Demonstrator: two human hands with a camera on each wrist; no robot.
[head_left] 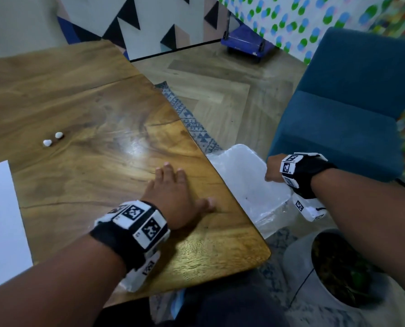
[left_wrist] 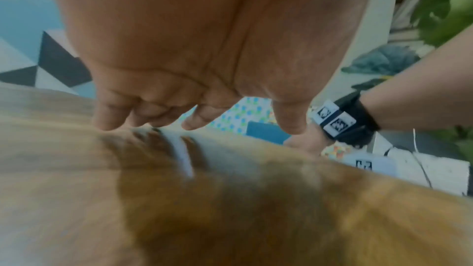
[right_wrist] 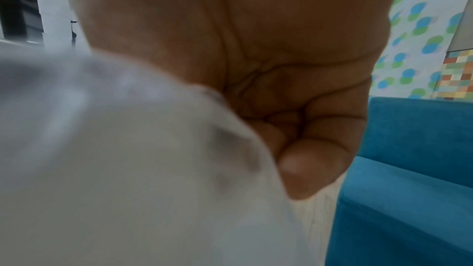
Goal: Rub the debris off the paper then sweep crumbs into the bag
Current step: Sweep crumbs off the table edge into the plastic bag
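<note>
- Nearest us, our left hand [head_left: 173, 199] lies palm-down on the wooden bench [head_left: 90, 109], close to its right edge; its grip is apart, the fingers [left_wrist: 107, 116] straight with their tips touching the wood.
- Just off that edge, our right hand [head_left: 273, 171] has its grip clamped on the clear plastic bag [head_left: 248, 185], which hangs against the bench edge.
- At the left edge, a white sheet of paper [head_left: 0, 223] lies flat.
- Farther in, two white crumbs [head_left: 52, 139] sit side by side, well apart from the bag.
- Beyond the bag stands a blue chair [head_left: 352, 109].
</note>
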